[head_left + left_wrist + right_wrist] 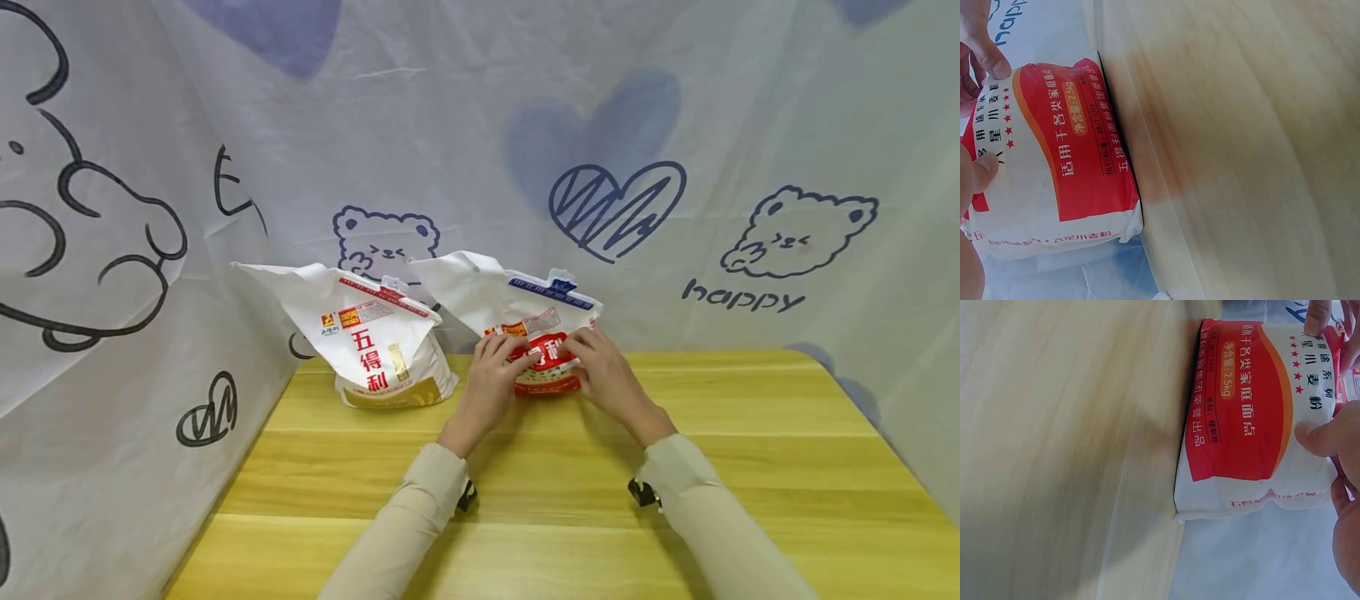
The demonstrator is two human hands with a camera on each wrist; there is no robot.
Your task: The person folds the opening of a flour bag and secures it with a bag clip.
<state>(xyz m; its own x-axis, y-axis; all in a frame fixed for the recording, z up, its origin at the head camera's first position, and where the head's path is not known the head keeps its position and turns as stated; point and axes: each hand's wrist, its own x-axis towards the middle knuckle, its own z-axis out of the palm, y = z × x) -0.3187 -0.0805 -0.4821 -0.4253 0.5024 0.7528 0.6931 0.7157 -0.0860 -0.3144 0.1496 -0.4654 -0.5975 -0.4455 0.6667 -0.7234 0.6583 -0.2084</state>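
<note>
A white and red flour bag [549, 387] stands upright on the table, its folded top closed by a blue sealing clip [551, 292]. Both hands grip this bag from opposite sides. My left hand [487, 379] has its thumb on the printed front, and my right hand [611, 375] holds the other edge. In the left wrist view, the bag's red lower panel [1079, 137] reads 2.5kg and its base meets the tabletop. The right wrist view shows the right thumb [1315, 437] pressing the front. Fingers behind the bag are partly hidden.
To the left stands a second white flour bag [375, 342] with a gold base band and a red sealing clip [390, 297]. Both bags are on a yellow wood-grain table [555, 533]. A printed white cloth [465, 167] hangs close behind and along the left.
</note>
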